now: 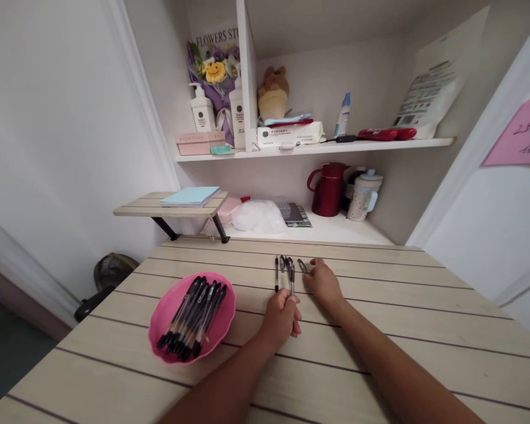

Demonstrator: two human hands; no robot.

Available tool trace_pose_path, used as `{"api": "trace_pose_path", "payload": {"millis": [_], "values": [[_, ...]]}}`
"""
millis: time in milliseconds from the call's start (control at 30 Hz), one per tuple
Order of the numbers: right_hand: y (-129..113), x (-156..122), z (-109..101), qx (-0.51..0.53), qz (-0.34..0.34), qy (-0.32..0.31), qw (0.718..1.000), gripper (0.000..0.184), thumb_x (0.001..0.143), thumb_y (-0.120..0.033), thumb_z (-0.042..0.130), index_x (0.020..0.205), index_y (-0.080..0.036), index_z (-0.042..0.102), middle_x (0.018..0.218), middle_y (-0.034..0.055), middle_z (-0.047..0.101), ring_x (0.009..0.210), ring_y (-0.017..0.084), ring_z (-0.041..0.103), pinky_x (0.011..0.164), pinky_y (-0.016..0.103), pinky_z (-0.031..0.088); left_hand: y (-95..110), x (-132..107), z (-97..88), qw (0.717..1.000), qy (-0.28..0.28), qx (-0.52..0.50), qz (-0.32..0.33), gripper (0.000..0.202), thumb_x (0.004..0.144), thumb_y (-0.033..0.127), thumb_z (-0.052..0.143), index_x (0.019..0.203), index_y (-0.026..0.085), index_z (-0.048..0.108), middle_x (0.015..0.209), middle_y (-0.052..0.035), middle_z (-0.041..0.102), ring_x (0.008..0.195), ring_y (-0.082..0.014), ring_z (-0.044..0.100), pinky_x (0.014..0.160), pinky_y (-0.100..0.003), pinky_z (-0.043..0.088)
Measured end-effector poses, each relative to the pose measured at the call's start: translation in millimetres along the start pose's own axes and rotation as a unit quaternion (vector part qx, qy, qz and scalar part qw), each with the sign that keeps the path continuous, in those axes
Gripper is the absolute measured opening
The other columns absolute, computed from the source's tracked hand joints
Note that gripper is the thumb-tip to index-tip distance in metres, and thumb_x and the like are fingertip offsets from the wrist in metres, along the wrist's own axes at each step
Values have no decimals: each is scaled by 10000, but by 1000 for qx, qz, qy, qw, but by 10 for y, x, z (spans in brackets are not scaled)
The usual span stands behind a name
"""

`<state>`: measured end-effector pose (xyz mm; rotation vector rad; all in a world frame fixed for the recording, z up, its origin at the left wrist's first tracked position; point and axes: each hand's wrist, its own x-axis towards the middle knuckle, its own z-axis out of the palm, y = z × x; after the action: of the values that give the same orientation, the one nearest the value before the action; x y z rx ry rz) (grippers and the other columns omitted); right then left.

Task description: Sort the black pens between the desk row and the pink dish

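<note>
- The left hand (pixel 282 318) rests on the pale slatted worktop (pixel 380 306), its fingers clenched around a black pen (pixel 291 275) that points away from the person.
- Just beside it, the right hand (pixel 323 284) lies knuckles-up with its fingers curled, the tips at a short dark piece (pixel 302 266). Whether they grip it cannot be told.
- A loose pen (pixel 276 274) lies on the worktop just left of the held one, parallel to it.
- To the left of the hands and apart from them, a pink bowl (pixel 168 306) holds a bundle of black pens (pixel 194 318) lying side by side.
- Behind the worktop, a blue notebook (pixel 189 196) sits on a small raised stand, and a red jug (pixel 328 189) stands in the white alcove under a shelf (pixel 380 144).
</note>
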<state>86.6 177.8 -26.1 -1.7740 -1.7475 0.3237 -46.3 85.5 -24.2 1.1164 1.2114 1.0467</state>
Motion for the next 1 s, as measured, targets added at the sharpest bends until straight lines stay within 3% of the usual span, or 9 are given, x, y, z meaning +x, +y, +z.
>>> {"api": "trace_pose_path", "payload": {"millis": [167,267,333,433,467,533,633,867,1000], "values": [[99,-124,-13,15,-4,-11,1000,268,681,-96,492,939,-137,551,703,71,623,666,174,548,604,260,328,-31,15,-36,998,-18,51,33,207,770,328,371,808,164,490,505,62,476,314,-43,328,350,-183,227],[206,-229,-136,143,26,-18,989,146,663,-139,535,785,-162,613,629,39,601,610,159,529,579,263,339,-45,12,-39,993,-35,88,74,208,778,298,381,793,150,526,485,55,460,397,-59,349,429,-187,279],[242,-296,-247,303,80,-44,949,96,660,-217,583,734,-175,629,564,10,570,528,136,491,518,258,336,-50,-2,-31,988,-48,111,100,217,783,288,386,795,144,548,495,46,462,459,-75,382,481,-196,303],[222,-381,-421,532,139,-73,832,189,612,-300,675,754,-182,637,613,7,585,467,94,434,433,235,304,-47,-31,-17,981,-65,139,117,230,795,288,378,803,143,556,506,43,456,490,-85,390,505,-206,301],[201,-403,-473,579,141,-73,800,217,591,-302,702,760,-182,637,655,13,597,465,79,422,417,223,291,-44,-39,-13,980,-67,146,118,229,797,288,376,803,144,553,507,45,451,488,-85,385,503,-207,295],[150,-437,-559,625,132,-68,767,246,566,-298,733,758,-179,635,697,14,604,457,54,395,397,204,263,-34,-53,-9,978,-69,156,120,224,800,287,375,797,145,547,506,47,443,486,-85,384,501,-208,291],[76,-469,-630,627,121,-66,767,261,560,-304,742,758,-173,634,688,4,596,451,40,380,388,193,238,-18,-64,-10,976,-71,164,125,224,803,293,376,789,145,544,510,46,444,494,-88,390,506,-209,293],[25,-518,-623,567,110,-92,811,283,562,-347,730,754,-163,635,589,-27,547,445,47,378,401,201,237,3,-69,-21,974,-73,175,126,235,804,302,374,799,150,553,507,46,451,492,-94,393,509,-214,294],[26,-549,-598,557,116,-112,814,303,550,-365,731,750,-159,631,553,-38,508,440,50,372,401,201,238,10,-74,-17,972,-75,179,132,224,807,291,369,792,152,545,511,45,447,502,-94,400,513,-210,301]]}}
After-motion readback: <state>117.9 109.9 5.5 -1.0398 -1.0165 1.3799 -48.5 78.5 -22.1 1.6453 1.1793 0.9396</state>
